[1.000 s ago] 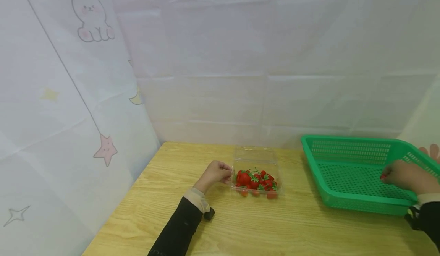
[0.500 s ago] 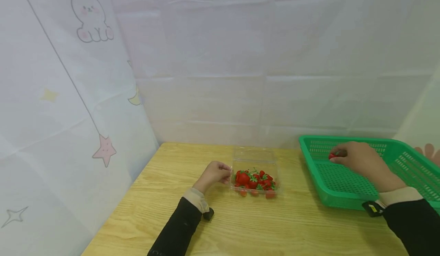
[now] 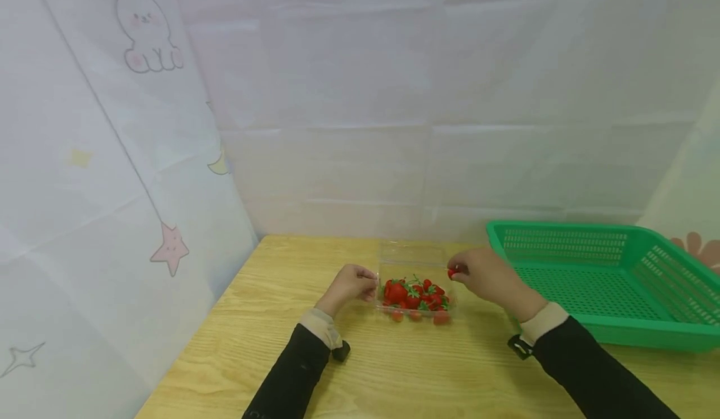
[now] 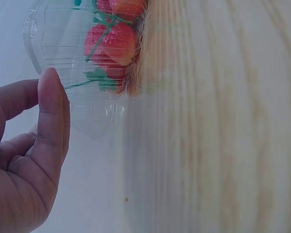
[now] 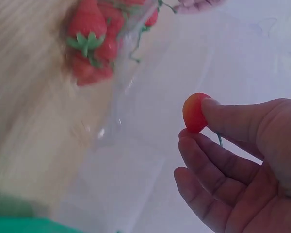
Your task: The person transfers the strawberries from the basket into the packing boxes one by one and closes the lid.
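A clear plastic clamshell box (image 3: pixel 417 310) stands on the table with its lid folded back. Red strawberries (image 3: pixel 397 292) with green leaves lie inside, some thin green stems among them. My left hand (image 3: pixel 352 287) pinches the box's left rim between thumb and fingers, as the left wrist view (image 4: pixel 36 131) also shows. At the box's right edge my right hand (image 3: pixel 488 279) pinches a small red cherry (image 5: pixel 194 112) between thumb and forefinger. Its thin green stem hangs below, and the other fingers are loosely bent.
A large green mesh basket (image 3: pixel 562 328) stands on the right of the wooden table (image 3: pixel 360 369). Behind the table hangs a pale cloth (image 3: pixel 349 125) that also covers the left side.
My right hand has moved left, out from over the green basket to the box's right edge, carrying the cherry. The left hand has stayed at the box's rim.
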{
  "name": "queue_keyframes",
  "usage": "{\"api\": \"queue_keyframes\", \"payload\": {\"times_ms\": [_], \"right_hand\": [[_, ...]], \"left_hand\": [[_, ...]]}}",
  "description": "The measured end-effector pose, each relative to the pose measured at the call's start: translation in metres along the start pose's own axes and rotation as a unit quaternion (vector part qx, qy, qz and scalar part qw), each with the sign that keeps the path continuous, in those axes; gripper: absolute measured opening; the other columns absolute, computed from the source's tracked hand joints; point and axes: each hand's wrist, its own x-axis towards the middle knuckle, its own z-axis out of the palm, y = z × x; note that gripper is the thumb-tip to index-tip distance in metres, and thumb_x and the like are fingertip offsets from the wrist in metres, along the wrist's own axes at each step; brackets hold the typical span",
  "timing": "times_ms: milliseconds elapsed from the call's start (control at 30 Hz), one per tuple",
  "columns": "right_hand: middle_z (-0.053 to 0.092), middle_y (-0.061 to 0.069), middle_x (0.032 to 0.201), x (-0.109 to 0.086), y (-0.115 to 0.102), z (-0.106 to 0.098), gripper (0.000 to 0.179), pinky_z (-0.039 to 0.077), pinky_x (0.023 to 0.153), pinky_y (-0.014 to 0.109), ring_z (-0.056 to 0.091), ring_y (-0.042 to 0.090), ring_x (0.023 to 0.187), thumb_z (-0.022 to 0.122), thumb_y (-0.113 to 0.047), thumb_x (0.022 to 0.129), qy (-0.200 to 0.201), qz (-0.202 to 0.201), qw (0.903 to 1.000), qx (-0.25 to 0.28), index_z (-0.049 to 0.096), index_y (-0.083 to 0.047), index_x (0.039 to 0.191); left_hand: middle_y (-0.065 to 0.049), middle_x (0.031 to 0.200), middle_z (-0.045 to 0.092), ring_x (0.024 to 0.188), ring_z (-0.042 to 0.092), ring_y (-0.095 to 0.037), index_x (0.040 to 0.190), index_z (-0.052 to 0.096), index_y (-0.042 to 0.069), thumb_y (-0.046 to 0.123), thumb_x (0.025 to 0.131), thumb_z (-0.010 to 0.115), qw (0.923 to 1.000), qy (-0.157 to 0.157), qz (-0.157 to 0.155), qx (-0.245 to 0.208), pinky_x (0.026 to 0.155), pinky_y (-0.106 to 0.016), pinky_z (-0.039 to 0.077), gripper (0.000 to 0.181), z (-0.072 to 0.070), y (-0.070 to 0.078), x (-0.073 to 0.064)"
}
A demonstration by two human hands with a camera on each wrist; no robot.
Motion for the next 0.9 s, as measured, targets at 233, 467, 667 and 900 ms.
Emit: {"api": "queue_keyframes", "payload": {"times_ms": [233,467,667,900], "right_hand": [[0.069,0.001,0.084,0.02,-0.01,0.038,0.012,0.054,0.064,0.035,0.063,0.019,0.075,0.077,-0.001,0.08,-0.025,-0.003,0.9991,-0.034,0.074,-0.007,0.09],[0.069,0.0,0.084,0.034,-0.013,0.063,0.017,0.055,0.067,0.036,0.064,0.022,0.078,0.074,0.004,0.077,-0.04,-0.004,0.9973,-0.061,0.074,-0.011,0.085],[0.065,-0.002,0.076,0.04,-0.013,0.071,0.015,0.053,0.062,0.034,0.061,0.019,0.071,0.074,0.003,0.079,-0.062,-0.004,0.9947,-0.082,0.072,-0.013,0.077],[0.065,-0.001,0.076,0.043,-0.021,0.072,0.017,0.054,0.063,0.036,0.059,0.018,0.07,0.07,0.005,0.082,-0.093,0.009,0.9912,-0.093,0.073,-0.012,0.08]], "left_hand": [[-0.014,0.077,0.068,0.061,0.065,-0.016,0.1,0.066,-0.008,0.003,0.092,0.066,1.0,0.0,-0.002,-0.001,0.059,-0.031,0.059,0.013,0.002,-0.003,0.001],[-0.013,0.075,0.067,0.061,0.065,-0.016,0.1,0.067,-0.008,0.003,0.093,0.065,1.0,-0.001,-0.002,0.001,0.059,-0.03,0.059,0.013,0.002,-0.003,0.001],[-0.013,0.075,0.067,0.061,0.065,-0.015,0.1,0.067,-0.008,0.003,0.093,0.065,1.0,0.0,0.0,0.001,0.059,-0.03,0.059,0.013,0.002,-0.004,0.002],[-0.013,0.076,0.067,0.063,0.065,-0.016,0.101,0.067,-0.008,0.004,0.093,0.065,1.0,0.0,0.005,-0.002,0.059,-0.03,0.059,0.015,0.0,-0.003,0.003]]}}
